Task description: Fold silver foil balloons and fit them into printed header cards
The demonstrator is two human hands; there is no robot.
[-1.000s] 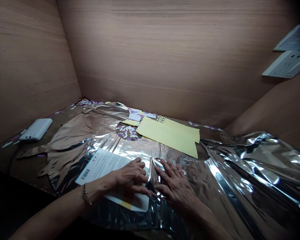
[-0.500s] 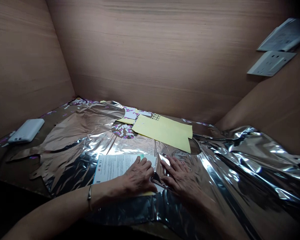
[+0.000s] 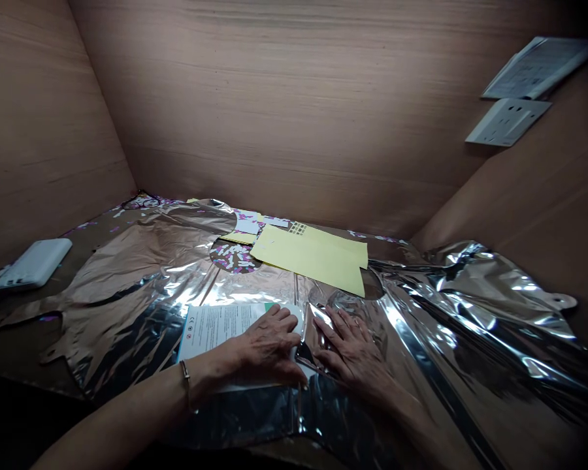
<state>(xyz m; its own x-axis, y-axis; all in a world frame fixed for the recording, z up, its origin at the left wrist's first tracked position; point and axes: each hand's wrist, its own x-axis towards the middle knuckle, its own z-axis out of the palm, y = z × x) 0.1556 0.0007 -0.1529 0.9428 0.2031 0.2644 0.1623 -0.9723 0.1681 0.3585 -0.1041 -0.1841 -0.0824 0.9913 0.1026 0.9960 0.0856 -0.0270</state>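
Observation:
A large silvery foil sheet (image 3: 142, 287) with cut-outs and tabs is spread over the worktop. On its near middle lies a white printed card (image 3: 220, 326) with blue edging and small text. My left hand (image 3: 269, 343) bears on the card's right part, fingers bent near its edge and thumb stretched towards me; its fingertips are partly hidden. Just to the right, my right hand (image 3: 350, 346) rests flat on the foil with its fingers spread, beside a small raised foil fold (image 3: 316, 326) between the hands.
Yellow paper (image 3: 313, 258) lies on the foil behind my hands. A white power bank (image 3: 34, 261) sits at left and glasses (image 3: 142, 201) in the back corner. Paper scraps (image 3: 235, 254) show through a round hole. Wooden walls surround the worktop; a socket plate (image 3: 507, 122) is at right.
The view has shifted slightly, so the surroundings appear further left. My left thumb has moved a little towards me; my right hand stays flat on the foil.

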